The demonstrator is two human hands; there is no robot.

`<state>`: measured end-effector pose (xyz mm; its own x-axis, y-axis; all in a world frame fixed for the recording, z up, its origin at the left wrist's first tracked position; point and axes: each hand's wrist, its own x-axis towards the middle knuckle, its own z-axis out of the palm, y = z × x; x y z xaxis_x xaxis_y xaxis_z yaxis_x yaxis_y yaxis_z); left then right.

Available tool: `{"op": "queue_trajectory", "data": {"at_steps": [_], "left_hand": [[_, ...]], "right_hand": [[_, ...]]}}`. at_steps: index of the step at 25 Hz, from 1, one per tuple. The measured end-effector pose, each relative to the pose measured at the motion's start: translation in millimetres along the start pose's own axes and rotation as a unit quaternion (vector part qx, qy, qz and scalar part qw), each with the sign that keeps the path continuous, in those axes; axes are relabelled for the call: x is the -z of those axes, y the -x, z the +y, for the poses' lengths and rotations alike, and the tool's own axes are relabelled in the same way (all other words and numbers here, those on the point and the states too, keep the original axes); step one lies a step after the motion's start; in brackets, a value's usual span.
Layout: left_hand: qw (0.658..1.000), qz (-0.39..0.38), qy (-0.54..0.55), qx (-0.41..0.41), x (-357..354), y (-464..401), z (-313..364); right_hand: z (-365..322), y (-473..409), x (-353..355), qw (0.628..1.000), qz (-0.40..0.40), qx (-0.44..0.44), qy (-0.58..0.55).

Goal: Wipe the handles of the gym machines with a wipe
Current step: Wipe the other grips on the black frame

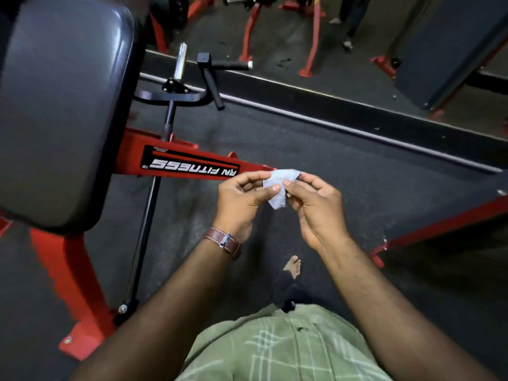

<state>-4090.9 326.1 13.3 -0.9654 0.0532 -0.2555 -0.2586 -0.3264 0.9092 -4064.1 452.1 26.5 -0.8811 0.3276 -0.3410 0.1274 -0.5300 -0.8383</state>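
A small white wipe (pixel 279 185) hangs between both hands at mid-frame. My left hand (pixel 242 199), with a brown watch strap on its wrist, pinches the wipe's left edge between thumb and fingers. My right hand (pixel 316 204) pinches its right edge. Up and to the left stands a red gym machine (pixel 176 163) with a large black pad (pixel 60 105). Its black handles (pixel 213 83) stick out above the frame, well beyond my hands, beside a chrome weight peg (pixel 180 60).
Dark rubber floor (pixel 302 133) lies under me, with a mirror (pixel 288 31) along the wall ahead reflecting red frames. Another red frame bar (pixel 439 224) runs at the right. My bare foot (pixel 292 266) shows below my hands.
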Motion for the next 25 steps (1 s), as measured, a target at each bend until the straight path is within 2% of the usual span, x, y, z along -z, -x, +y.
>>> {"op": "queue_trajectory", "data": {"at_steps": [8, 17, 23, 25], "left_hand": [[0.99, 0.134, 0.049, -0.02, -79, -194, 26], [0.968, 0.215, 0.128, -0.022, -78, -418, 51], [0.952, 0.257, 0.161, 0.034, -73, -553, 66], [0.939, 0.3, 0.161, 0.052, -73, -596, 67]], "right_hand": [[-71, -216, -50, 0.991, -0.109, -0.073, 0.041], [-76, -439, -146, 0.975, -0.167, -0.129, 0.063], [-74, -572, -217, 0.96, -0.162, -0.129, 0.187], [-67, -620, -242, 0.95, -0.162, -0.127, 0.236]]}}
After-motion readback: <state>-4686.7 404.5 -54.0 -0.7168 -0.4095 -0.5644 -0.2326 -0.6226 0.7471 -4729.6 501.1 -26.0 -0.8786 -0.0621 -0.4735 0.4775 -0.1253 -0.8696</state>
